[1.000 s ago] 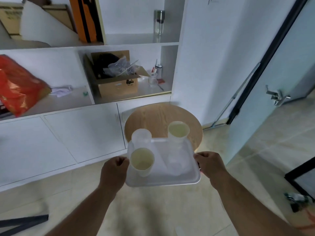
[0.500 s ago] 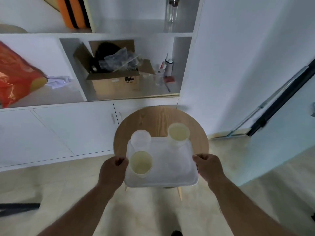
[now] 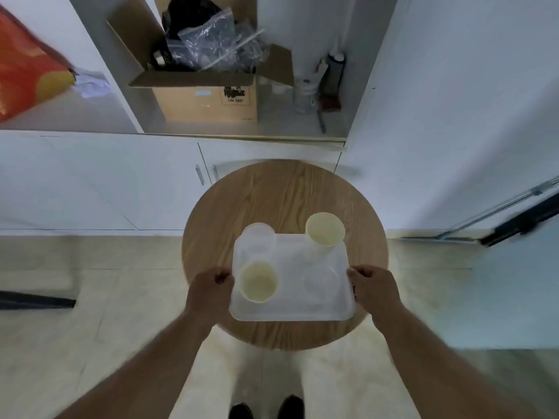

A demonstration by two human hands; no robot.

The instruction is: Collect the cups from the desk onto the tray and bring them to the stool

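Observation:
I hold a white plastic tray [image 3: 317, 308] over the round wooden stool [image 3: 272, 201]. My left hand [image 3: 208, 290] grips the tray's left edge and my right hand [image 3: 372, 287] grips its right edge. On the tray stand a pale yellow cup [image 3: 258, 281] at the near left, a taller pale yellow cup [image 3: 323, 234] at the far right, and a clear cup [image 3: 258, 237] at the far left. A faint clear cup [image 3: 322, 276] shows at the near right. Whether the tray touches the stool's top I cannot tell.
White cabinet doors [image 3: 106, 189] stand right behind the stool. Above them an open shelf holds a cardboard box [image 3: 205, 95] with plastic bags, some bottles [image 3: 332, 80] and a red bag [image 3: 24, 65]. A dark-framed door [image 3: 520, 219] is at the right. Tiled floor surrounds the stool.
I have stepped closer and look more steeply down. The tray, once in front of the stool, is now over its near half. Both hands keep the same grip.

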